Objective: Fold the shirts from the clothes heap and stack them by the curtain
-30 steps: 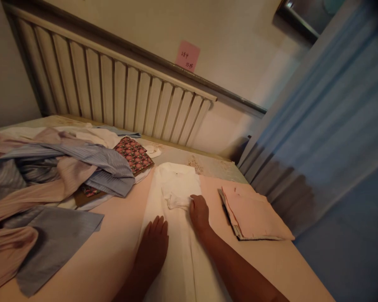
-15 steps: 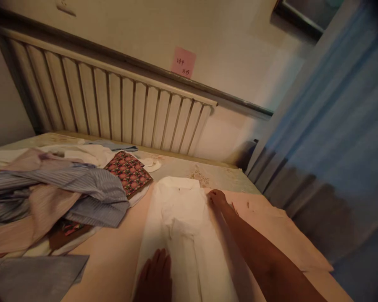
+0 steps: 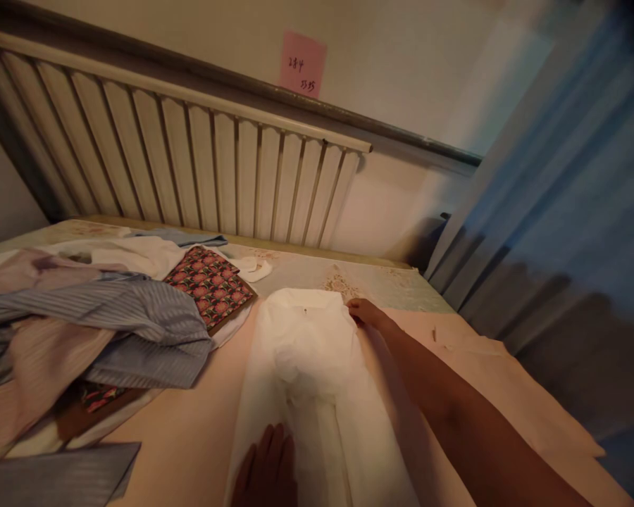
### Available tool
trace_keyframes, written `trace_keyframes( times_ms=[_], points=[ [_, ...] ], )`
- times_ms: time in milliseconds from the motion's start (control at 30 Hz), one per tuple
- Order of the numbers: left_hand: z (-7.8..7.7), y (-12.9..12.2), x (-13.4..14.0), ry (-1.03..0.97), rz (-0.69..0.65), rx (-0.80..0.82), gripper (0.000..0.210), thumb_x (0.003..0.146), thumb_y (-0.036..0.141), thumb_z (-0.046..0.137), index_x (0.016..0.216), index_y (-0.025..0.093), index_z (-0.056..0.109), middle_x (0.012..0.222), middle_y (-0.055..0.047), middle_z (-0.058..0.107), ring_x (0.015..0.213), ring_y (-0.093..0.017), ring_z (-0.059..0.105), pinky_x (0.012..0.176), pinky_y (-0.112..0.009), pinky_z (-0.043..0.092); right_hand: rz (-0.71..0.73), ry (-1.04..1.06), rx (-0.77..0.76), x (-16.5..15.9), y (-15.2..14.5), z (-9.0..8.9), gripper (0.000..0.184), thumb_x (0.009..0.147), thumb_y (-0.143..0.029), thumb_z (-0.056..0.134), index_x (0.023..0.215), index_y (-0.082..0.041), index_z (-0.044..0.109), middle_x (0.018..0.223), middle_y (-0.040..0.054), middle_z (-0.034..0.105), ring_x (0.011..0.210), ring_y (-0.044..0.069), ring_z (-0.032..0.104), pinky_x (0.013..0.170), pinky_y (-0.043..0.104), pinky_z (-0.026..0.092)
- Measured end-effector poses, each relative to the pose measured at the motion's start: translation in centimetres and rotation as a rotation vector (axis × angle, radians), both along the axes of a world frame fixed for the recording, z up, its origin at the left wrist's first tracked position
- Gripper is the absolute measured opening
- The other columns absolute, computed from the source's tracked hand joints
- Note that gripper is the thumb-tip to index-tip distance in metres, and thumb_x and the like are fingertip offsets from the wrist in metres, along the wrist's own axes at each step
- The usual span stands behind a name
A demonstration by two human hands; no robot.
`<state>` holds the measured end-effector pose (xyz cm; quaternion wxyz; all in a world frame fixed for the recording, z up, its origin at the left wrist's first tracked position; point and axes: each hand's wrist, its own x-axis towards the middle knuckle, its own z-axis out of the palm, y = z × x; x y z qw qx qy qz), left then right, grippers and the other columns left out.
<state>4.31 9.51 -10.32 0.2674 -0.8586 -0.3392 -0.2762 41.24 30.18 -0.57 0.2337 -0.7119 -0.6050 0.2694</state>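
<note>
A white shirt lies lengthwise on the pink cloth, its collar end toward the wall and a small dark dot below the collar. Pale layers are bunched on its middle. Flat on the lower left part of the shirt rests my left hand, fingers stretched out. At the shirt's upper right corner, beside the collar, my right hand has its fingers closed on the edge of the fabric. My right forearm reaches across the lower right.
A heap of clothes lies to the left, with a red floral piece and a folded grey cloth. Behind the table stand a radiator and a wall with a pink note. A blue curtain hangs at the right.
The view has tilted down and shifted slightly. My right hand has moved closer to the collar corner, and the bunched layers on the shirt look rounder. My left hand still lies flat.
</note>
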Motion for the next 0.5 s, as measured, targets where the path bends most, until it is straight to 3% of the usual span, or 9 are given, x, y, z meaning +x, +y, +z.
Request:
trace_keyframes(
  times_ms=[133, 300, 500],
  points=[
    [0.4, -0.2, 0.0, 0.015, 0.008, -0.016, 0.037, 0.083, 0.022, 0.046, 0.116, 0.017, 0.061, 0.120, -0.009, 0.066, 0.112, -0.023, 0.058, 0.093, -0.038, 0.039, 0.018, -0.154, 0.023, 0.0, 1.2, 0.6, 0.016, 0.073, -0.013, 0.047, 0.072, -0.016, 0.063, 0.059, 0.0000, 0.062, 0.054, 0.011, 0.055, 0.058, 0.021, 0.042],
    [0.5, -0.4, 0.2, 0.021, 0.012, -0.018, 0.036, 0.084, 0.024, 0.046, 0.116, 0.017, 0.060, 0.120, -0.009, 0.066, 0.112, -0.023, 0.058, 0.093, -0.038, 0.039, 0.027, -0.378, 0.068, -0.2, 2.6, 0.7, 0.019, 0.075, -0.010, 0.050, 0.076, -0.017, 0.067, 0.089, 0.0073, 0.071, 0.088, 0.018, 0.061, 0.077, 0.024, 0.041],
    [0.4, -0.1, -0.3, -0.017, -0.018, -0.016, 0.037, 0.084, 0.023, 0.045, 0.117, 0.016, 0.060, 0.119, -0.010, 0.066, 0.112, -0.022, 0.059, 0.096, -0.036, 0.039, 0.051, -0.510, 0.073, -0.8, 2.5, 0.4, 0.023, 0.083, -0.011, 0.047, 0.085, -0.016, 0.069, 0.101, 0.0097, 0.070, 0.096, 0.018, 0.060, 0.083, 0.025, 0.039]
  ],
)
